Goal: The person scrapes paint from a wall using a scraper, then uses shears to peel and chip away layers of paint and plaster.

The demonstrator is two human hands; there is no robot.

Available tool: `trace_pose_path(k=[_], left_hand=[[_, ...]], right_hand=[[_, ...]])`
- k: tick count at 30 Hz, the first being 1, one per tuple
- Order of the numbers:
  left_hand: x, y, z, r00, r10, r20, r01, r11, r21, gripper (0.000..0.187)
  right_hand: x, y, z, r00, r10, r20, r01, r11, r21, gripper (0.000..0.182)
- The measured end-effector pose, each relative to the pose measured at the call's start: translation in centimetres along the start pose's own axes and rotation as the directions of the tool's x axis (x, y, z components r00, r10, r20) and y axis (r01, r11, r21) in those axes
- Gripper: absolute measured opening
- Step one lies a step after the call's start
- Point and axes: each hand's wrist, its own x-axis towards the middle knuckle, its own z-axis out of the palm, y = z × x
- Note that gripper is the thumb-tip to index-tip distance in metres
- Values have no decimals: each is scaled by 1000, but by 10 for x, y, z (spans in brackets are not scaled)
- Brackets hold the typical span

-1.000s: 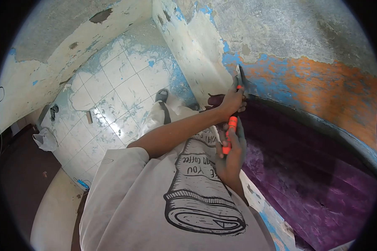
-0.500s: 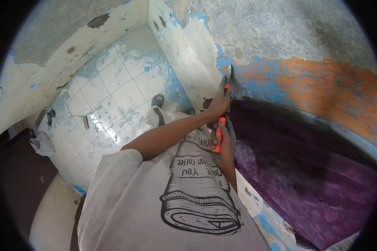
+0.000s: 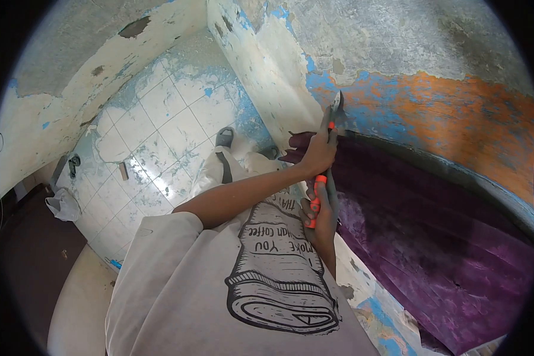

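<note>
A long-handled scraper (image 3: 316,204), with a black shaft and orange grips, is held in both hands. My left hand (image 3: 320,153) is wrapped round the shaft near the head, dusty along the fingers. Lower down, close to my shirt, my right hand (image 3: 321,221) is closed round the orange rear grip. The metal blade (image 3: 337,102) points away from me and overlaps the lower edge of the painted wall (image 3: 421,107), where blue and orange patches show below bare grey plaster.
A dark purple cloth (image 3: 433,237) covers something along the wall on the right. Paint flakes and dust lie on the tiled floor (image 3: 166,113) at left, with a small block (image 3: 123,171) and a white plastic bag (image 3: 63,204). My sandalled foot (image 3: 224,137) stands near the corner.
Both hands and the scraper have shifted a little to the right, and the rear grip has come slightly nearer my body. The grip on the tool stays the same.
</note>
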Motion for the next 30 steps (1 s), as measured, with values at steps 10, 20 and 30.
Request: trace_pose_path(k=[10, 20, 30], left_hand=[[4, 9, -2, 1000, -21, 21, 24, 993, -119, 67], [5, 8, -1, 999, -39, 3, 39, 993, -113, 67], [11, 15, -12, 997, -72, 21, 74, 988, -134, 67]], right_hand=[[-4, -14, 13, 1000, 17, 18, -18, 998, 65, 60], [-5, -18, 16, 999, 22, 36, -26, 995, 98, 57], [1, -18, 25, 999, 40, 20, -42, 991, 129, 58]])
